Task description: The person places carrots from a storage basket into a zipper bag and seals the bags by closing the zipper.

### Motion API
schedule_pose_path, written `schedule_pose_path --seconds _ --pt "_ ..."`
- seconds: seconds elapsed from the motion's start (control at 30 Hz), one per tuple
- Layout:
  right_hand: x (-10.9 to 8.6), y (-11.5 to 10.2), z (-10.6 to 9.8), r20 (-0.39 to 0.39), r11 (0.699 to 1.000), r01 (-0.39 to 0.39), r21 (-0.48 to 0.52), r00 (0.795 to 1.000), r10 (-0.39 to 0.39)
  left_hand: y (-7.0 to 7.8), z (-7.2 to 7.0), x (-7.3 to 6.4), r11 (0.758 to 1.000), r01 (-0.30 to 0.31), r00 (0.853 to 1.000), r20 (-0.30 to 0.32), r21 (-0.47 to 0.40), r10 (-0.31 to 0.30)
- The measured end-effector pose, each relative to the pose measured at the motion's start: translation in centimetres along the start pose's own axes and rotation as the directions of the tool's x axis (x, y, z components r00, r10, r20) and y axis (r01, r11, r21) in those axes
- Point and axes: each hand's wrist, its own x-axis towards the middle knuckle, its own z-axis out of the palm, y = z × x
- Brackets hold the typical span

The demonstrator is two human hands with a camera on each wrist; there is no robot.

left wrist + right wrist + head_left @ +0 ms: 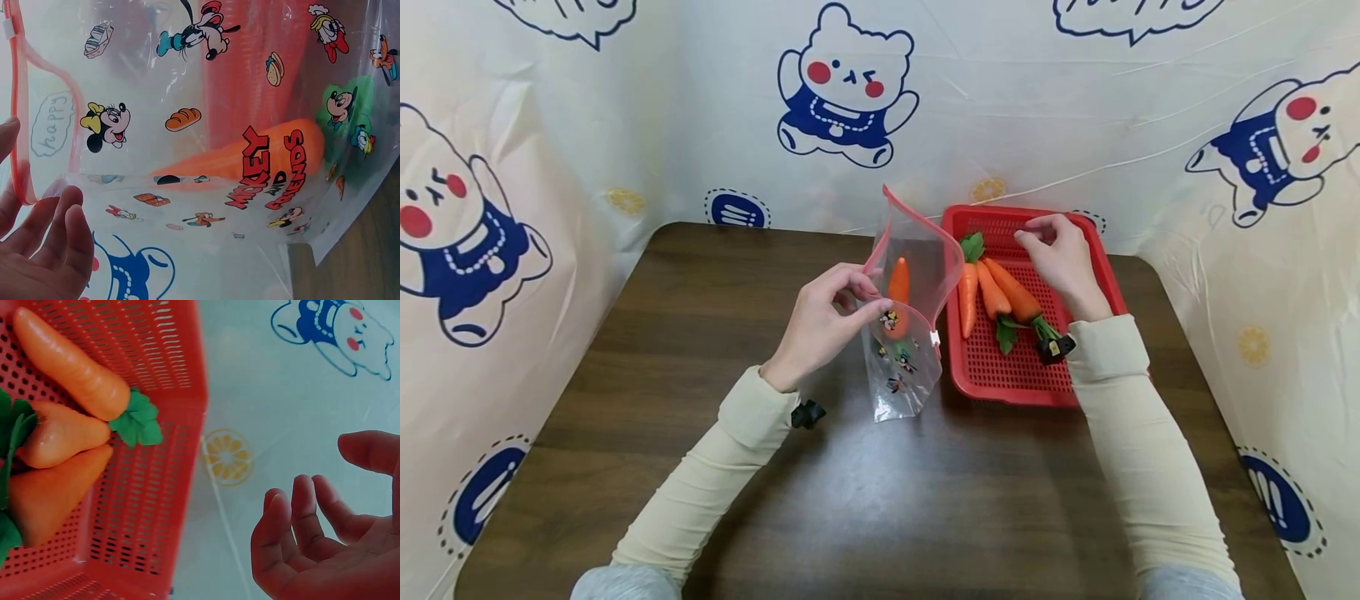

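My left hand [822, 323] pinches the pink-edged mouth of a clear zip bag [891, 407] between thumb and fingers. The bag stands with its mouth spread, and inside lies an orange carrot [898, 283] with a green top, seen through the printed plastic in the left wrist view. To the right, a red plastic basket [1011, 395] holds three carrots with green leaves: one at the left [967, 302], one in the middle [992, 288] and one at the right [1017, 292]. Over the basket's far right part, my right hand [1063, 260] holds nothing, its fingers loosely bent.
Dark wooden table [685, 350] lies under everything. A white curtain with cartoon bears [850, 92] stands behind and at both sides. On the bag's rim sits a white zip slider [935, 338], close beside the basket's left wall.
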Motion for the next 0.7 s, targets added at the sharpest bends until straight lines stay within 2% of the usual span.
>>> schedule_pose_path --seconds 0.27,0.7 --pt "0.9 1.2 0.2 0.036 0.997 -0.071 0.017 0.997 0.07 0.1 0.0 0.0 1.0 0.008 1.0 0.004 0.005 -0.008" --pt "2.3 4.0 1.5 0.114 0.99 -0.127 -0.059 0.984 0.133 0.1 0.2 -0.2 1.0 0.023 1.0 0.022 0.005 -0.023"
